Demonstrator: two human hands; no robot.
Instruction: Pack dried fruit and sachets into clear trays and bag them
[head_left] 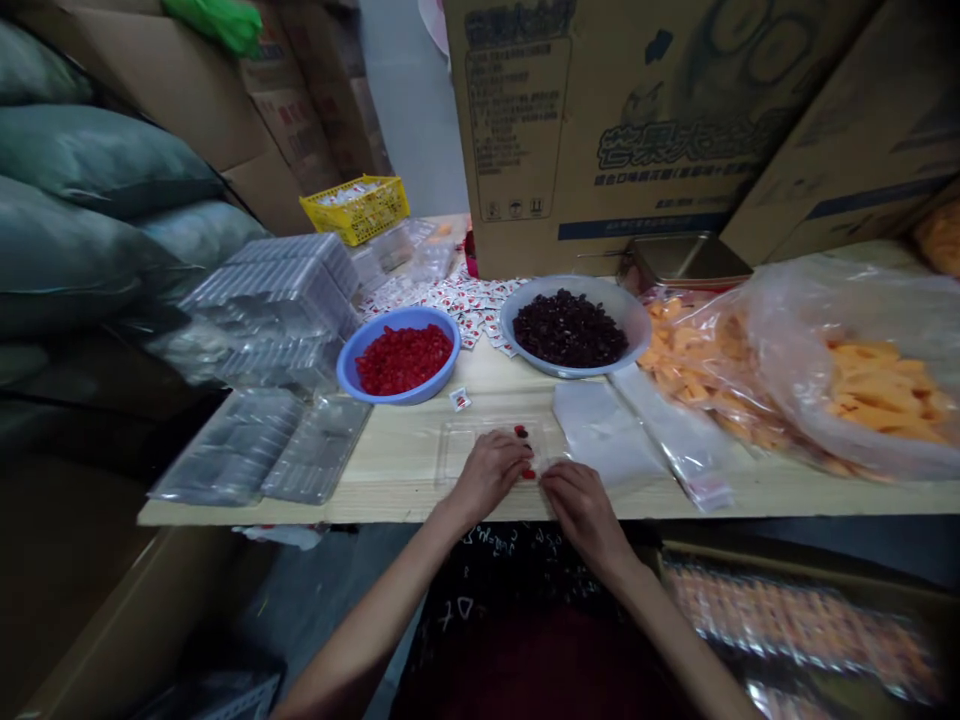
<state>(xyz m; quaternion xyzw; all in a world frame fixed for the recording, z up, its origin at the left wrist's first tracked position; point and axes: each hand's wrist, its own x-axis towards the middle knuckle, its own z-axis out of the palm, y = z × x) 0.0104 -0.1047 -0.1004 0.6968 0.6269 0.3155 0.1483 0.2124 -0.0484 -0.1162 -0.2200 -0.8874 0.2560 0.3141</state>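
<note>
A clear plastic tray [465,445] lies on the wooden table [390,470] near its front edge, with a few red and dark pieces [523,440] in it. My left hand [489,472] rests on the tray's near edge, fingers curled down beside the red pieces. My right hand [577,505] sits just right of it, fingers bent onto the tray's corner. Whether either hand pinches anything is hidden. Behind them stand a blue bowl of red pieces [401,358] and a pale bowl of dark dried fruit [571,328].
Stacks of empty clear trays [277,300] sit at the left. Clear bags of orange pieces [840,370] lie right, flat plastic bags [607,425] beside my hands. Small sachets [469,300], a yellow basket [358,208] and big cardboard boxes [600,120] fill the back. Packed trays [795,620] lie below right.
</note>
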